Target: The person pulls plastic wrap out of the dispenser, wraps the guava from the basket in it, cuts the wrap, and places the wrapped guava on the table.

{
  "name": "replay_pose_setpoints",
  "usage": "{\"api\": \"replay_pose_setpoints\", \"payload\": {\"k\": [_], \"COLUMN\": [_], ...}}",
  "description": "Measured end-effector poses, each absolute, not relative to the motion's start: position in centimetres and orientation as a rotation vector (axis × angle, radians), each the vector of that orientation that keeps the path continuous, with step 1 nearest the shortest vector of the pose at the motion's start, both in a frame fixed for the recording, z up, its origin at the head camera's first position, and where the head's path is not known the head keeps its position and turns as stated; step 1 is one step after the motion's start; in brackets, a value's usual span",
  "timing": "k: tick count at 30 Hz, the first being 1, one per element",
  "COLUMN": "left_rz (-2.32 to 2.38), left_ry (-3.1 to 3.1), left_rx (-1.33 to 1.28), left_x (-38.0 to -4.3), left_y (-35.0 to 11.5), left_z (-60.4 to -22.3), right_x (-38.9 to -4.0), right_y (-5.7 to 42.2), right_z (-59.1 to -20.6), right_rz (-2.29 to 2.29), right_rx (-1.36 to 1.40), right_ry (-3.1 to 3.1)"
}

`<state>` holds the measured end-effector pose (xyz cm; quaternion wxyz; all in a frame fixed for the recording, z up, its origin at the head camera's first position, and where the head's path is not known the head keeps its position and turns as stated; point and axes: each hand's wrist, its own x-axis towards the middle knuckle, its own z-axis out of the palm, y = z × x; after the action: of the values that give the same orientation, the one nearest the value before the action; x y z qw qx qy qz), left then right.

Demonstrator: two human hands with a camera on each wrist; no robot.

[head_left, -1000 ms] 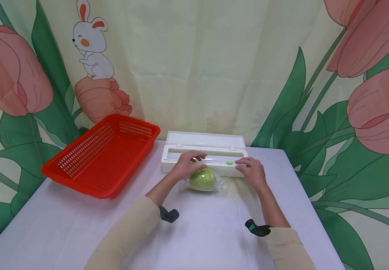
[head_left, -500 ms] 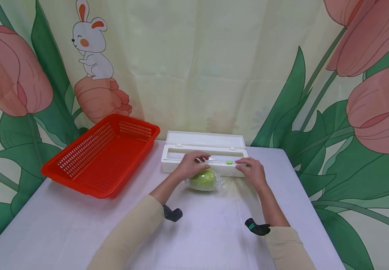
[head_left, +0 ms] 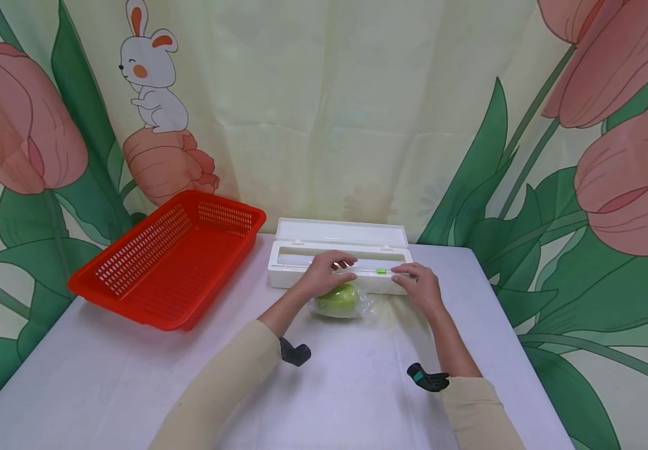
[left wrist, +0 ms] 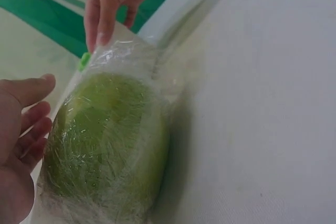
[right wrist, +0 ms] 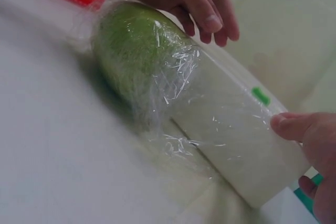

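Note:
A green fruit (head_left: 339, 301) wrapped in clear cling film (right wrist: 181, 69) lies on the table against the front of a white cling film dispenser (head_left: 284, 275). The dispenser's lid (head_left: 346, 233) stands raised, and a green slider (head_left: 382, 270) sits on its cutter rail. My left hand (head_left: 328, 275) hovers over the fruit and the rail, fingers loosely bent around nothing. With thumb and fingers, my right hand (head_left: 422, 289) grips the dispenser's right front edge, just right of the slider. In the right wrist view, film stretches from the fruit over the dispenser's front.
A red plastic basket (head_left: 189, 275) stands at the left of the white-covered table (head_left: 346, 400). Behind the table hangs a curtain (head_left: 324, 125) printed with tulips and a rabbit.
My left hand has slid a little to the right along the dispenser, above the fruit. The right hand, dispenser and fruit have stayed in place.

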<state>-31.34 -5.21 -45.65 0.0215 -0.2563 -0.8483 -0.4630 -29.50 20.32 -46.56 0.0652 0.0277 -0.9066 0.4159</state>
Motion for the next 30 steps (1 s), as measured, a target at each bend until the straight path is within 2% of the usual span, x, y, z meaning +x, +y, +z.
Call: {"api": "replay_pose_setpoints", "payload": {"k": [30], "left_rz": [-1.331], "left_ry": [-2.77], "left_rx": [-0.825], "left_x": [-32.7], "left_y": [-2.4], "left_z": [-45.1], "right_x": [-29.9], "right_y": [20.3], "right_z": [-46.9], "right_rz": [1.317], "right_rx": [0.077], "right_ry": [-2.721]}}
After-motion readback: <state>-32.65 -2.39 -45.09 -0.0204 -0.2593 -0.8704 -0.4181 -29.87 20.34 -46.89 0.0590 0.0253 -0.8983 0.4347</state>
